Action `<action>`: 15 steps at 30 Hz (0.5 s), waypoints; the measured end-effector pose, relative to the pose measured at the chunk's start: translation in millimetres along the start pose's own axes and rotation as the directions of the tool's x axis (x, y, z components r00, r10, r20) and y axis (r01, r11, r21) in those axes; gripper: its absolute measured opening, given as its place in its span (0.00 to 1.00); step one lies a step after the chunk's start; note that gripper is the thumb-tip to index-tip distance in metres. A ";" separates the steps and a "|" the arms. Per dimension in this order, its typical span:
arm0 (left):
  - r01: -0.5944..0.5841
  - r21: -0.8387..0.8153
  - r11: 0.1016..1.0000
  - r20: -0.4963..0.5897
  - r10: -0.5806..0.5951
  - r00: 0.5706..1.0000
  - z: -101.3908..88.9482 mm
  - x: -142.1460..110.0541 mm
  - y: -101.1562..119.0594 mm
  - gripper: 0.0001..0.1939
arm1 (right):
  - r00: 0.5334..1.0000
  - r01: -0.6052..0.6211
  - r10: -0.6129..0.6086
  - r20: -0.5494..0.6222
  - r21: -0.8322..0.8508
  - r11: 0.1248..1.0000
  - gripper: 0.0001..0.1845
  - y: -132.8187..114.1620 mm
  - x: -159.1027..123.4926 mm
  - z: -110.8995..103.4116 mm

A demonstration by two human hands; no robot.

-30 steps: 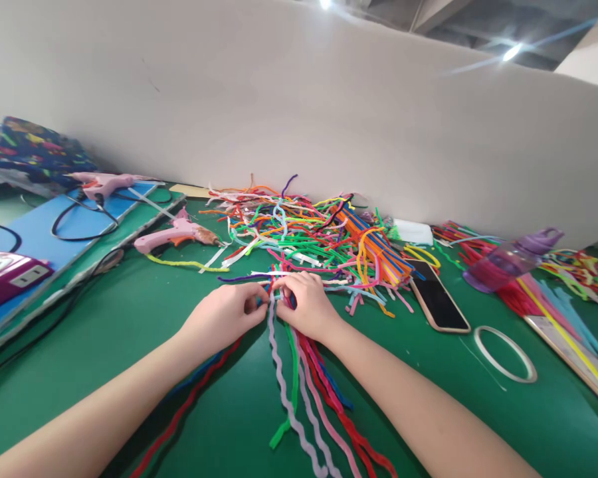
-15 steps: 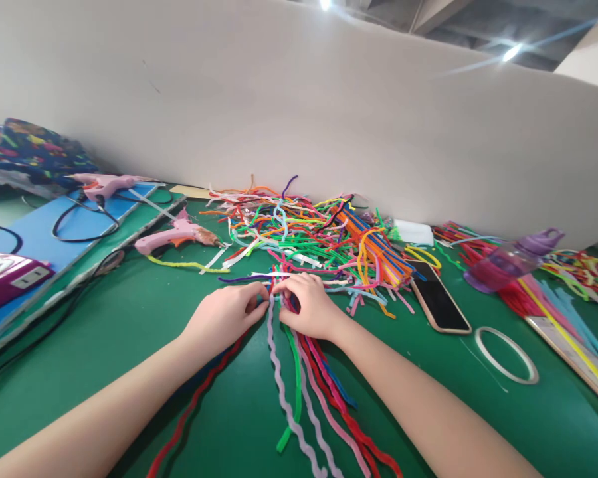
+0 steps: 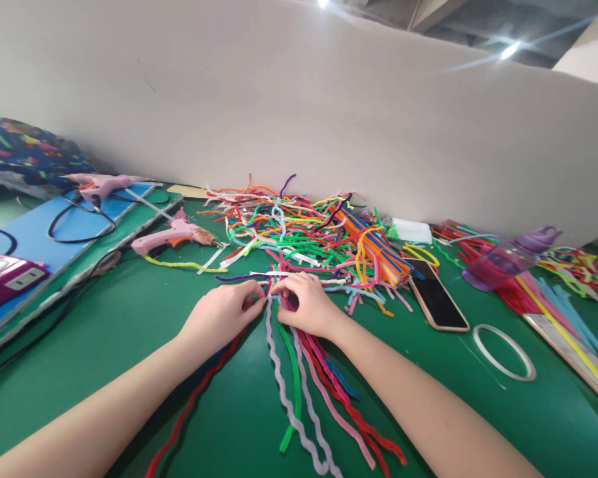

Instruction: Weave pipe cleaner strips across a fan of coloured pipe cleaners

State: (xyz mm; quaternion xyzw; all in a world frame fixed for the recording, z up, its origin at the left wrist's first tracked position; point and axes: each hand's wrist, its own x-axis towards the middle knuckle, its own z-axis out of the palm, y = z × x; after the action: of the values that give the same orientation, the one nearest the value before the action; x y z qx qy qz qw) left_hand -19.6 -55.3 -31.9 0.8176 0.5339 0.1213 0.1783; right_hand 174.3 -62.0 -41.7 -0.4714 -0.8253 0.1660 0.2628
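Observation:
My left hand (image 3: pixel 229 307) and my right hand (image 3: pixel 306 302) meet at the middle of the green table, fingertips nearly touching. Both are closed in a pinch on a gathered bunch of coloured pipe cleaners. From the bunch, a wavy lilac pipe cleaner (image 3: pixel 278 372) and a green pipe cleaner (image 3: pixel 296 392) hang toward me between my arms. Pink, red and blue strands fan out beneath my right wrist. A long red pipe cleaner (image 3: pixel 194 398) runs down under my left forearm. The exact strands between my fingertips are partly hidden.
Beyond my hands lies a tangled pile of pipe cleaners (image 3: pixel 289 229). A pink glue gun (image 3: pixel 172 234) rests left of it. On the right are a phone (image 3: pixel 439 299), a white ring (image 3: pixel 503 352) and a purple bottle (image 3: pixel 505 259). A blue board (image 3: pixel 80 232) lies at left.
Both hands keep their pinch in almost the same place. The loose ends of the strands under my right wrist have shifted slightly to the right, and the view has moved a little.

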 end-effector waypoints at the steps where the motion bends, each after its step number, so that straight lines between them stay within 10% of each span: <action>1: 0.000 0.002 1.000 0.002 0.000 1.000 0.2 0.0 0.0 0.14 | 1.000 -0.003 0.003 -0.009 0.001 1.000 0.15 0.1 -0.1 0.8; 15: 0.005 0.018 1.000 0.007 -0.005 1.000 -1.5 -1.0 3.0 0.14 | 0.999 0.032 -0.032 0.009 -0.019 0.999 0.16 0.0 -1.0 -0.9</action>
State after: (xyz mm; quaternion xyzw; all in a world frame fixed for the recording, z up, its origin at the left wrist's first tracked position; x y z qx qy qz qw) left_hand -18.1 -57.1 -29.2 0.8182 0.5363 0.1133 0.1731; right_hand 175.3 -62.8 -41.3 -0.4599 -0.8355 0.1558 0.2571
